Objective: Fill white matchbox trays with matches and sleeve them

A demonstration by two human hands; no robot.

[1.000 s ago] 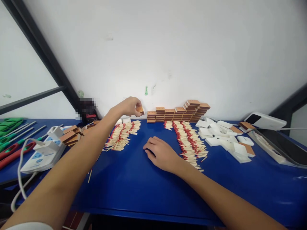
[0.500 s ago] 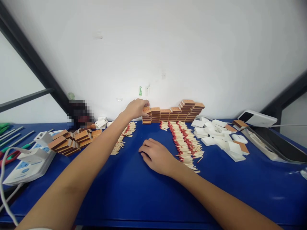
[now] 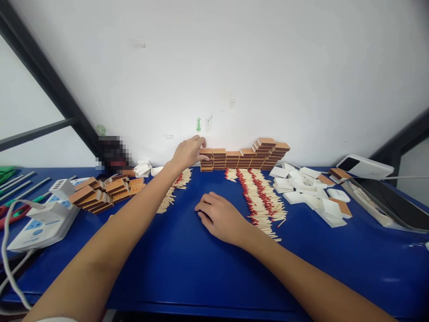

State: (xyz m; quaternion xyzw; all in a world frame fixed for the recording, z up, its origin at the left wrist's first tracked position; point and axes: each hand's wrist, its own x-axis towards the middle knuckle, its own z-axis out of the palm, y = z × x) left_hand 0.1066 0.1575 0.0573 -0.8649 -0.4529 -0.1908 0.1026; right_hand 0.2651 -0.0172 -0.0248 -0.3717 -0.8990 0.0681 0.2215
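My left hand (image 3: pixel 189 153) reaches to the left end of a low wall of stacked brown matchboxes (image 3: pixel 248 159). Its thumb and fingers pinch the top matchbox (image 3: pixel 207 152) there, which lies flat and level on the boxes beneath. My right hand (image 3: pixel 221 218) rests on the blue tabletop (image 3: pixel 187 259), fingers loosely bent and apart, holding nothing visible. Rows of red-tipped matches (image 3: pixel 256 197) lie to its right. Another heap of matches (image 3: pixel 176 188) is partly hidden behind my left forearm.
More matchboxes (image 3: pixel 92 197) are piled at left, beside a white power strip (image 3: pixel 43 230) and screwdrivers (image 3: pixel 25 190). White matchbox trays (image 3: pixel 308 188) are scattered at right, near a white power bank (image 3: pixel 365 167) and a dark pouch (image 3: pixel 392 201). A white wall (image 3: pixel 234 67) stands behind.
The matchbox under my left hand has settled in line with the stack, and the left fingers have shifted slightly. My right hand stays where it was. The view has tilted a little.
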